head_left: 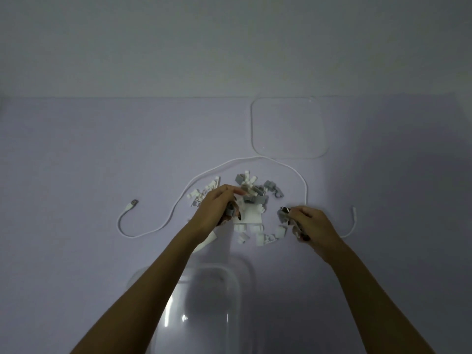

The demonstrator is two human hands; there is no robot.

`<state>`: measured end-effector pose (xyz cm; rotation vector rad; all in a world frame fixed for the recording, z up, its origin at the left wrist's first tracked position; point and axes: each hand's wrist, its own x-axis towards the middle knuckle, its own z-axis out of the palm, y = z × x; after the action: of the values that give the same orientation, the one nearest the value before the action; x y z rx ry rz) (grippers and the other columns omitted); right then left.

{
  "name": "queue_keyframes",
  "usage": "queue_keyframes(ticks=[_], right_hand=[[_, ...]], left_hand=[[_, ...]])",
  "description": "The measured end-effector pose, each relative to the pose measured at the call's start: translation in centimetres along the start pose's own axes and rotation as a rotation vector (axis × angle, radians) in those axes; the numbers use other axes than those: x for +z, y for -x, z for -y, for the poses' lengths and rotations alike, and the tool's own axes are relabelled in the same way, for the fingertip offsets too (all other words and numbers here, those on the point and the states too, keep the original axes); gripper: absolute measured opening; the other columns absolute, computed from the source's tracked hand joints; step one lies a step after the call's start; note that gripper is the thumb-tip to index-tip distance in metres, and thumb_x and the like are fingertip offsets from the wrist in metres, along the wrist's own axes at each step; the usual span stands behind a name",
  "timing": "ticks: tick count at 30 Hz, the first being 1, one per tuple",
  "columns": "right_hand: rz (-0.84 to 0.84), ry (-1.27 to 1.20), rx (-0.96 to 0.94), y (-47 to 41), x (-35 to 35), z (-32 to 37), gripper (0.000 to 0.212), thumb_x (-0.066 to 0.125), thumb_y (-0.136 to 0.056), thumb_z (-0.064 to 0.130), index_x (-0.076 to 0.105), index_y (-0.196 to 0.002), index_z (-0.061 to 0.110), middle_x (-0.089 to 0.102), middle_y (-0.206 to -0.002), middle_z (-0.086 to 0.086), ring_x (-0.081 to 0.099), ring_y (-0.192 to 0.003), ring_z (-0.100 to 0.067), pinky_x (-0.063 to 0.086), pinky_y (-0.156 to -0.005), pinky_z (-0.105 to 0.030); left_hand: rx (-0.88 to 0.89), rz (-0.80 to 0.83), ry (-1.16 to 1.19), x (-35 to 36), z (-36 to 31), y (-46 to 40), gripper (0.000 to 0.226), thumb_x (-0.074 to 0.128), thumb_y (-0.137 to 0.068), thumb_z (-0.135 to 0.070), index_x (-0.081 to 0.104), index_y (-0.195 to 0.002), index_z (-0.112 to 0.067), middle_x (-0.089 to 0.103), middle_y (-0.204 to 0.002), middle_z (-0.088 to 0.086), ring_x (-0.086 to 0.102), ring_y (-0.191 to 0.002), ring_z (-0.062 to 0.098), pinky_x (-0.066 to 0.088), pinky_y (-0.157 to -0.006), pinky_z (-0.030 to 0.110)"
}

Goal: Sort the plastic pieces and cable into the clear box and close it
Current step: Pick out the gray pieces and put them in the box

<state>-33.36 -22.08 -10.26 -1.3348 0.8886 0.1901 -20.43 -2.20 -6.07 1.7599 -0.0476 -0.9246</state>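
Because the clear box [204, 302] sits open near the body, below both wrists, each handful must travel back toward the person; the left hand [217, 208] lies slightly nearer its mouth. In the head view, that hand is curled around grey pieces, and the right hand [304, 223] is clenched on more. The pile [251, 200] of hard, blocky white and grey plastic rests between them. A thin, limp white cable [255, 159] arcs around it, and the flat clear lid [290, 127] lies beyond.
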Motion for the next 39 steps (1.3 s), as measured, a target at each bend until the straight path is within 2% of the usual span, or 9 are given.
queue_keyframes(ticks=[6, 12, 18, 21, 26, 30, 33, 37, 39], right_hand=[[0.281, -0.577, 0.156, 3.5, 1.7, 1.7, 0.009, 0.055, -0.082, 0.017, 0.053, -0.074, 0.012, 0.049, -0.060, -0.001, 0.038, -0.037, -0.007, 0.025, -0.033, -0.017], [0.667, -0.886, 0.258, 12.2, 9.5, -1.1, 0.021, 0.081, -0.062, 0.021, 0.064, -0.070, 0.013, 0.061, -0.085, -0.005, 0.047, -0.046, -0.010, 0.029, -0.029, -0.015], [0.385, -0.825, 0.338, 14.7, 13.2, -1.4, 0.011, 0.066, -0.074, 0.024, 0.069, -0.070, 0.014, 0.064, -0.071, -0.002, 0.052, -0.043, -0.008, 0.031, -0.031, -0.014], [0.273, -0.856, 0.327, 16.5, 15.3, -2.7, 0.014, 0.071, -0.071, 0.023, 0.068, -0.081, 0.013, 0.063, -0.072, -0.002, 0.053, -0.044, -0.008, 0.035, -0.032, -0.015], [0.121, -0.789, 0.354, 18.1, 17.9, -5.8, 0.023, 0.069, -0.080, 0.018, 0.075, -0.100, 0.011, 0.071, -0.090, -0.010, 0.066, -0.069, -0.016, 0.054, -0.054, -0.024], [-0.074, -0.884, 0.426, 17.1, 19.8, -8.7, 0.021, 0.061, -0.084, 0.009, 0.070, -0.101, 0.000, 0.068, -0.109, -0.022, 0.063, -0.103, -0.034, 0.056, -0.076, -0.037], [-0.177, -0.938, 0.366, 16.3, 20.8, -10.2, 0.031, 0.056, -0.084, 0.006, 0.065, -0.110, -0.008, 0.065, -0.115, -0.028, 0.062, -0.108, -0.040, 0.053, -0.091, -0.044], [-0.288, -0.828, 0.300, 15.8, 21.0, -11.5, 0.026, 0.046, -0.084, -0.002, 0.066, -0.100, -0.006, 0.066, -0.097, -0.023, 0.062, -0.095, -0.035, 0.054, -0.085, -0.040], [-0.272, -0.688, 0.246, 15.7, 21.1, -11.9, 0.043, 0.042, -0.074, -0.010, 0.065, -0.109, -0.002, 0.065, -0.098, -0.023, 0.061, -0.092, -0.034, 0.054, -0.081, -0.039]], left_hand=[[-0.005, -0.017, 0.087, -0.7, 0.5, 2.5, 0.035, 0.038, -0.098, -0.024, 0.071, -0.099, -0.011, 0.057, -0.066, 0.015, 0.039, -0.041, 0.010, 0.027, -0.039, 0.018], [-0.098, 0.055, 0.209, -3.0, 3.8, 13.6, 0.036, 0.042, -0.097, -0.033, 0.067, -0.088, -0.008, 0.058, -0.065, 0.008, 0.042, -0.050, 0.014, 0.032, -0.047, 0.023], [-0.281, -0.088, 0.410, -1.3, 5.5, 15.4, 0.030, 0.047, -0.094, -0.034, 0.058, -0.074, -0.014, 0.051, -0.060, 0.004, 0.041, -0.048, 0.012, 0.033, -0.048, 0.023], [-0.326, -0.142, 0.453, -2.2, 7.7, 16.1, 0.027, 0.051, -0.091, -0.033, 0.062, -0.077, -0.013, 0.055, -0.067, 0.007, 0.044, -0.054, 0.014, 0.037, -0.050, 0.024], [-0.342, -0.135, 0.497, -2.7, 11.1, 16.0, 0.034, 0.050, -0.093, -0.030, 0.072, -0.099, -0.004, 0.072, -0.102, 0.017, 0.067, -0.094, 0.029, 0.051, -0.089, 0.040], [-0.403, -0.189, 0.557, -2.2, 12.5, 15.6, 0.040, 0.045, -0.096, -0.039, 0.068, -0.095, -0.006, 0.072, -0.093, 0.015, 0.066, -0.088, 0.027, 0.053, -0.080, 0.036], [-0.386, -0.183, 0.539, -1.6, 13.2, 15.4, 0.042, 0.040, -0.096, -0.036, 0.070, -0.086, -0.009, 0.073, -0.081, 0.011, 0.066, -0.080, 0.025, 0.051, -0.071, 0.033], [-0.288, -0.121, 0.435, -1.3, 13.8, 15.7, 0.032, 0.042, -0.092, -0.019, 0.068, -0.077, -0.009, 0.069, -0.072, 0.007, 0.061, -0.072, 0.021, 0.049, -0.069, 0.030], [-0.236, -0.095, 0.354, -1.5, 14.3, 15.5, 0.024, 0.046, -0.088, -0.012, 0.069, -0.086, -0.010, 0.071, -0.086, 0.010, 0.063, -0.082, 0.023, 0.050, -0.076, 0.034]])
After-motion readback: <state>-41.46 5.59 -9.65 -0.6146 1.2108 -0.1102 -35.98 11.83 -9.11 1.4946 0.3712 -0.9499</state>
